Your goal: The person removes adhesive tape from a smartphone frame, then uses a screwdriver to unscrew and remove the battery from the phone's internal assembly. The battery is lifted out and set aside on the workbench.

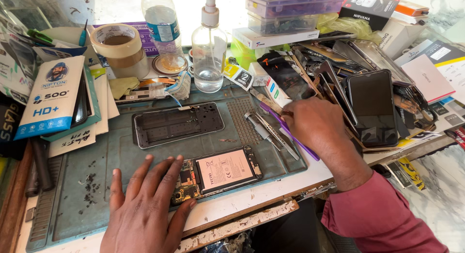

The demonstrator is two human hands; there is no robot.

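1. At the far left of the bench, a blue and white screen-protector packet [50, 95] leans on a heap of papers, with a roll of beige tape [119, 45] behind it.
2. Nearer the front edge, the left hand [145, 209] lies flat on the grey-blue repair mat [72, 209], fingers spread and loose, grasping nothing; its fingertips rest on the circuit-board end of the opened phone [218, 173].
3. That opened phone lies face down on the mat near the front edge, its white-labelled battery showing, just right of the left hand.
4. Behind it, apart, a removed phone back cover [178, 123] lies with its inside upward.
5. Farther back stand a clear water bottle [162, 27] and a clear spray bottle [209, 49].
6. Right of the back cover, metal tweezers [269, 133] and a purple plastic pry tool [290, 134] lie slantwise on the mat.
7. The right hand [317, 124], in a maroon sleeve [382, 216], is curled over the tools at the mat's right edge; what its fingers pinch cannot be told.
8. Beyond it lies a pile of dark phone screens [373, 107].
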